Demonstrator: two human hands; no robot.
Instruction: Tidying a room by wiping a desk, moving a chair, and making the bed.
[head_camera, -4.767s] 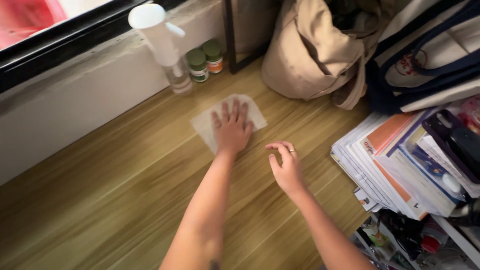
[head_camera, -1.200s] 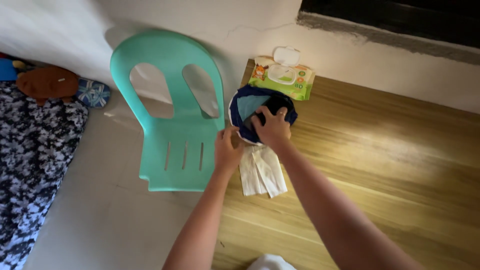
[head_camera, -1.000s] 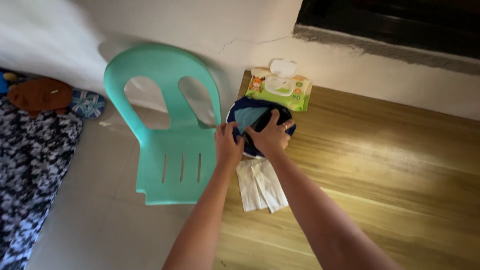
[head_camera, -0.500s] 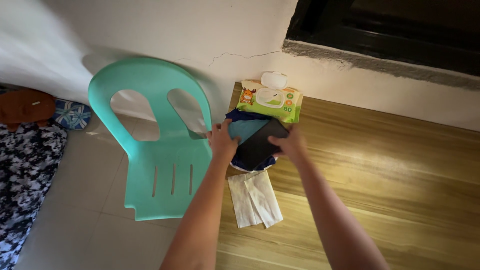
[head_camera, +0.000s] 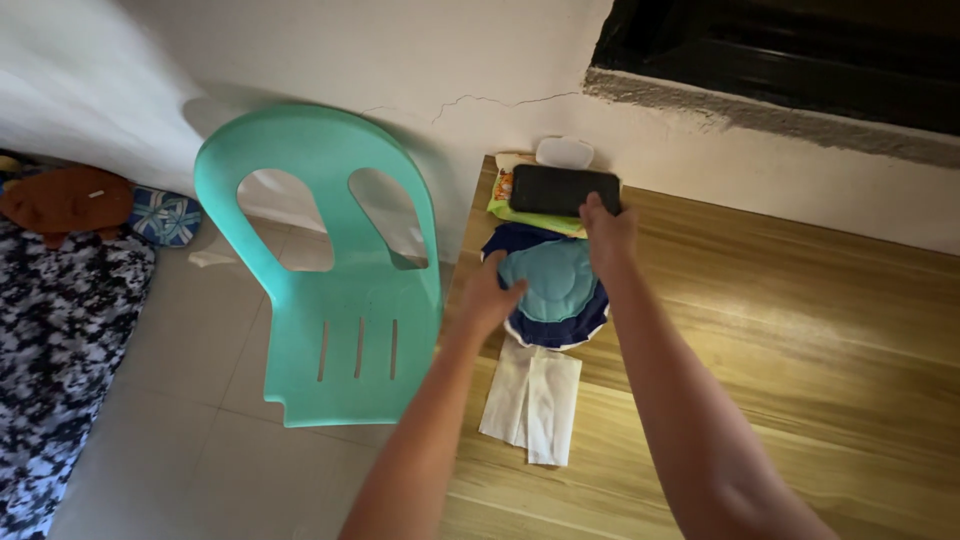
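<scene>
My right hand (head_camera: 606, 228) holds a flat black rectangular object (head_camera: 562, 189) over the green wipes pack (head_camera: 520, 205) at the wall end of the wooden surface (head_camera: 780, 330). A round blue and teal cloth piece (head_camera: 553, 283) lies just below it, and my left hand (head_camera: 488, 300) rests on its left edge. A folded white wipe (head_camera: 532, 398) lies flat on the wood below the cloth, untouched by either hand.
A teal plastic chair (head_camera: 325, 270) leans against the white wall left of the wooden surface. A patterned dark blanket (head_camera: 50, 340) with a brown soft toy (head_camera: 65, 197) lies at far left on the tiled floor. A dark window frame (head_camera: 790, 55) runs above the wood.
My right hand lifted the black object off the blue cloth and moved it up onto the wipes pack. My left hand stayed on the cloth's left edge.
</scene>
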